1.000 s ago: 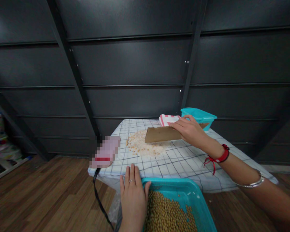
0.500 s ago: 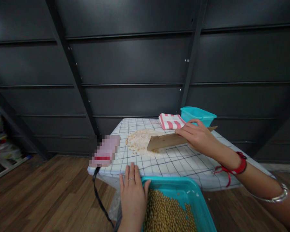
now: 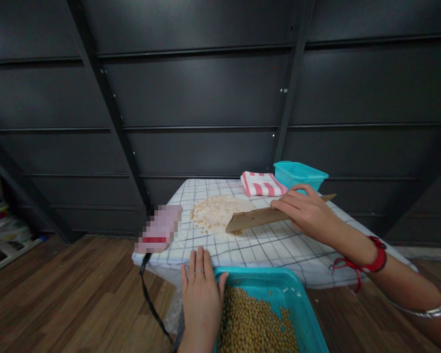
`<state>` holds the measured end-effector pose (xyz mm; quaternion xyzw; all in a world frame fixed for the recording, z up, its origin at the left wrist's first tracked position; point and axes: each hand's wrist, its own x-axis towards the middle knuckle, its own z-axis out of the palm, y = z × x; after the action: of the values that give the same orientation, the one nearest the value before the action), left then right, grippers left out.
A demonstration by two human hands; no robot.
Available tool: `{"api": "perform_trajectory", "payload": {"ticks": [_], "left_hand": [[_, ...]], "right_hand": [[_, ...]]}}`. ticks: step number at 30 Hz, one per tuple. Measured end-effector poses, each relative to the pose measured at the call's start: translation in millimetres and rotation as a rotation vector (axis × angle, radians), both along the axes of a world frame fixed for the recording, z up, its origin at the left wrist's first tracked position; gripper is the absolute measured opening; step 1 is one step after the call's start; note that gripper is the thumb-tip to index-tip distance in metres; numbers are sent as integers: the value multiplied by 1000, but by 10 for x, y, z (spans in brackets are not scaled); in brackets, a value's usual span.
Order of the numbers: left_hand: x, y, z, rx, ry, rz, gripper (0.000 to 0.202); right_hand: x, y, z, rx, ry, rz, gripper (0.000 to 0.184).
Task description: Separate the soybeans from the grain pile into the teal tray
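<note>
My right hand (image 3: 308, 215) is closed on a bent strip of brown cardboard (image 3: 255, 219). The strip's left end rests low at the right edge of a pale, floury patch (image 3: 216, 211) on the table. Scattered yellow beans (image 3: 204, 229) lie along that patch, and a few sit by the strip's tip. My left hand (image 3: 203, 294) lies flat, fingers stretched forward, over the left rim of a teal tray (image 3: 294, 284). Its thumb is on the tray's rim. Many yellow-brown beans (image 3: 255, 318) fill most of the tray, which sits at the table's near edge.
A checked white cloth (image 3: 264, 250) covers the table. At the back are a folded pink-and-white striped towel (image 3: 262, 185) and a teal basket (image 3: 299, 174). A blurred pink object (image 3: 160, 228) with a black strap lies at the left edge. Dark panelled wall (image 3: 198, 98) stands behind.
My right hand has drawn the cardboard strip slightly right and towards me, tilting it flatter. My left hand and the tray stay in place.
</note>
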<state>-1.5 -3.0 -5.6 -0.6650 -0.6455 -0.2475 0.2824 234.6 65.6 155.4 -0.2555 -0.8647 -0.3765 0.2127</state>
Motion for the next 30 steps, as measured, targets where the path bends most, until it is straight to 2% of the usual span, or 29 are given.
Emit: {"api": "perform_trajectory", "payload": {"ticks": [9,18,30], "left_hand": [[8,1,0,20,34,12,50],[15,5,-2,12,2,5,50],[17,0,26,16,30,-1,50]], "right_hand": [[110,-139,33,-27,-10,-1,36],[111,-108,-12,-16,0,-40,36],[136,-264,26,-57,-11,13,32]]}}
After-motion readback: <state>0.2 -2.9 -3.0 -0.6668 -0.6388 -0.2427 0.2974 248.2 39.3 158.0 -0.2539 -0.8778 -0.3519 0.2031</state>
